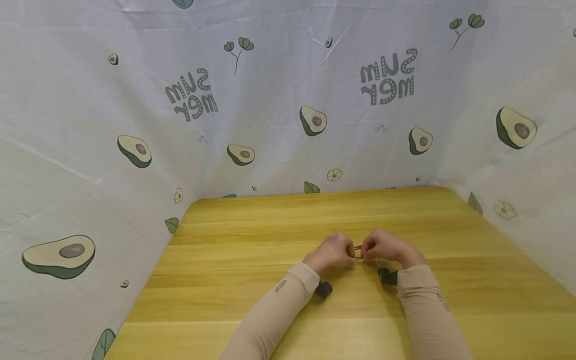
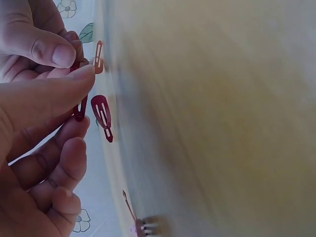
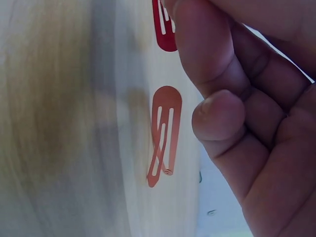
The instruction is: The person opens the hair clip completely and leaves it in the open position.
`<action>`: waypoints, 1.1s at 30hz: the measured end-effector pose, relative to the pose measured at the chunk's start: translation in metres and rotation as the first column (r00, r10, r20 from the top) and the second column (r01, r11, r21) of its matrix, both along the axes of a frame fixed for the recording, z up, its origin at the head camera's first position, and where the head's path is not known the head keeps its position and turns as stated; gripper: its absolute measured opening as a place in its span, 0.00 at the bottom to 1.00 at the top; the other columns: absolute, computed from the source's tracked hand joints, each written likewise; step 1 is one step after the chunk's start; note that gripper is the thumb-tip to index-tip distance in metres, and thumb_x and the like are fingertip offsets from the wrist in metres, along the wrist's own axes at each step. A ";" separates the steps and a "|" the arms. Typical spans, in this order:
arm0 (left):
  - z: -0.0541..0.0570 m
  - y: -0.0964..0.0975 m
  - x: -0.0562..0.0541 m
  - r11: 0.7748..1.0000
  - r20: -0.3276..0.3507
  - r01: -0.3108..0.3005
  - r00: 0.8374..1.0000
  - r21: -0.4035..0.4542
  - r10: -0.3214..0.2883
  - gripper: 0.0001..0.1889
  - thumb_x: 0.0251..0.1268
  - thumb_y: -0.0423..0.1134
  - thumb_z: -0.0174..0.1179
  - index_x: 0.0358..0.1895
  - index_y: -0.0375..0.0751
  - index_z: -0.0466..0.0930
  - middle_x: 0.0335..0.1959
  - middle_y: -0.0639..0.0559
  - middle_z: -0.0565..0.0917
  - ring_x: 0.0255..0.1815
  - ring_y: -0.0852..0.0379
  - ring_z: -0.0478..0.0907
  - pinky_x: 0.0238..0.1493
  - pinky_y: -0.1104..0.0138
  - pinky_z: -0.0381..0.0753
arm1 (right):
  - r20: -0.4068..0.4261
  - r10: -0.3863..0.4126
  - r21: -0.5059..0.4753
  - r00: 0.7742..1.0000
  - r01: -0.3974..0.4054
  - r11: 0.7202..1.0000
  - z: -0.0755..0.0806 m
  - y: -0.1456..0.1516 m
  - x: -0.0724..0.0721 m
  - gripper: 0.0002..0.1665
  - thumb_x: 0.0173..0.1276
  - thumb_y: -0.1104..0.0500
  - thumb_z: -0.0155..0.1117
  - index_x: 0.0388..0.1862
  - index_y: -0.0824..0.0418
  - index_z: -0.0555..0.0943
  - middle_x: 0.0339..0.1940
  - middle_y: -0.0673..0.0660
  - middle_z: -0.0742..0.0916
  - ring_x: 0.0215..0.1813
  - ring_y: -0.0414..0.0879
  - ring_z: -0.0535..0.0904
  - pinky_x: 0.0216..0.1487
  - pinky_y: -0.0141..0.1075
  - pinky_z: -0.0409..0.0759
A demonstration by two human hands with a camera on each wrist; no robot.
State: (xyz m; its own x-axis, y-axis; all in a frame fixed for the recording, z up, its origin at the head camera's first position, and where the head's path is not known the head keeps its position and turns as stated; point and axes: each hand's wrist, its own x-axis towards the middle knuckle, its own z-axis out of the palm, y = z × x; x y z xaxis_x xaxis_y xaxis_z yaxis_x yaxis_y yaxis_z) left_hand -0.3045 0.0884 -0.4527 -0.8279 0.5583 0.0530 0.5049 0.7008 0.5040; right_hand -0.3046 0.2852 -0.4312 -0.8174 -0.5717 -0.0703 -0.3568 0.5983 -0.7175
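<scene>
Head view: beige fitted-fabric left sleeve (image 1: 272,320) at 6 o'clock; matching right sleeve (image 1: 432,320) at 4 o'clock. Small dark printed marking (image 1: 280,286) on left. Rounded black wrist-worn devices (image 1: 388,276) at both cuffs.

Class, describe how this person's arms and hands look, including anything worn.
The left sleeve and right sleeve are beige and reach the wrists, each bearing small dark markings too small to read. A small black device shows beside each wrist. The left hand and right hand wear no gloves.
</scene>
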 end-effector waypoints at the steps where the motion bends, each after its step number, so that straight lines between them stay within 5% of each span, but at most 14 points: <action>1: 0.000 0.000 0.000 1.000 -0.001 0.003 1.000 -0.008 -0.003 0.08 0.56 0.36 0.73 0.27 0.48 0.82 0.27 0.62 0.79 0.29 0.66 0.73 0.30 0.77 0.73 | -0.004 0.004 0.000 1.000 -0.004 1.000 -0.001 0.000 0.000 0.03 0.62 0.73 0.64 0.29 0.70 0.84 0.29 0.56 0.87 0.32 0.40 0.75 0.37 0.33 0.75; 33: 0.001 0.010 0.003 0.994 -0.053 -0.002 0.999 -0.107 -0.004 0.08 0.51 0.33 0.73 0.25 0.47 0.82 0.24 0.62 0.78 0.25 0.66 0.71 0.26 0.77 0.70 | -0.080 -0.027 0.045 0.996 0.030 0.999 -0.011 -0.004 0.000 0.05 0.56 0.75 0.63 0.26 0.70 0.84 0.24 0.53 0.85 0.28 0.42 0.73 0.31 0.34 0.73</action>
